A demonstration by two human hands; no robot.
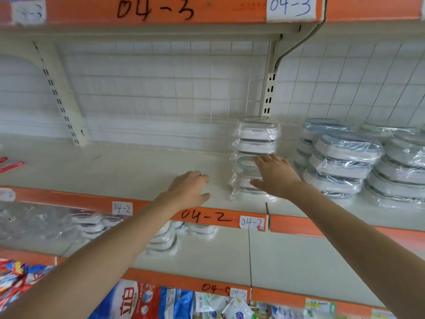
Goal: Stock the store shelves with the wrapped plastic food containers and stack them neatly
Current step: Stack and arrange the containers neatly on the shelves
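The right hand [274, 174] rests flat-fingered against a wrapped container stack [255, 143] on the shelf [138, 171]. The left hand [189, 188] lies relaxed, holding nothing. More wrapped containers [345, 162] crowd just right.

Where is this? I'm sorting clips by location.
Most likely a shop aisle: orange-edged shelves with handwritten labels, wrapped containers stacked for sale, packaged goods below.

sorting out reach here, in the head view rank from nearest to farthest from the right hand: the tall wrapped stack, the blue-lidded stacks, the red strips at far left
1. tall wrapped stack, touching the right hand
2. blue-lidded stacks, just to its right
3. red strips, far left edge of the shelf
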